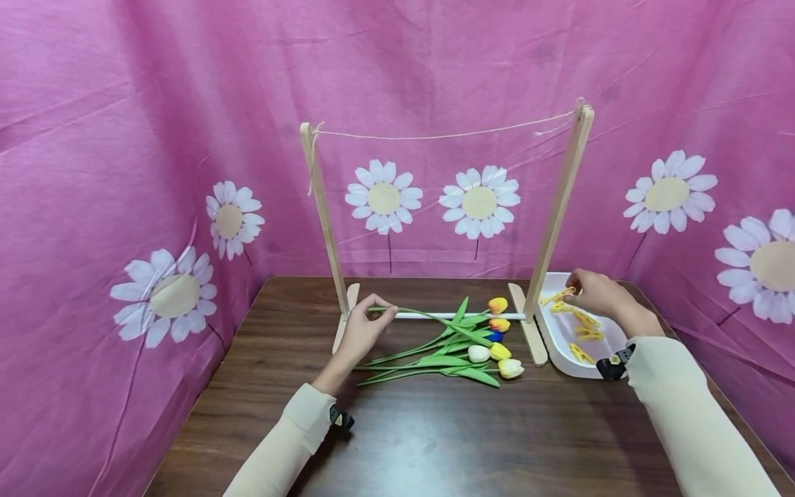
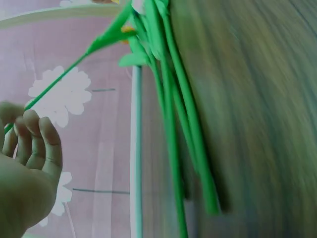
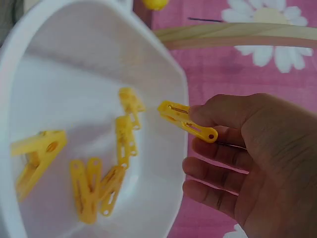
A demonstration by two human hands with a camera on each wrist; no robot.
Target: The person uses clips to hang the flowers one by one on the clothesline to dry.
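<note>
The left hand [image 1: 363,331] pinches the end of a green flower stem [image 2: 58,79] between thumb and fingers, lifting it at a slant off the other stems. Several artificial tulips [image 1: 435,362] in yellow, white, orange and blue lie on the table with their blooms to the right. In the right wrist view, the right hand [image 3: 247,148] pinches a yellow clothespin [image 3: 181,119] between thumb and forefinger. That clothespin is over the far part of a white tray [image 3: 158,59], where several more yellow clothespins [image 3: 85,188] lie.
A wooden frame stands behind the tulips, with a left post [image 1: 326,221], a right post [image 1: 559,214] and a string [image 1: 422,138] tied between their tops. A white rod [image 1: 428,316] joins the posts low down. Pink cloth [image 1: 435,62] with printed daisies surrounds the brown table [image 1: 410,442].
</note>
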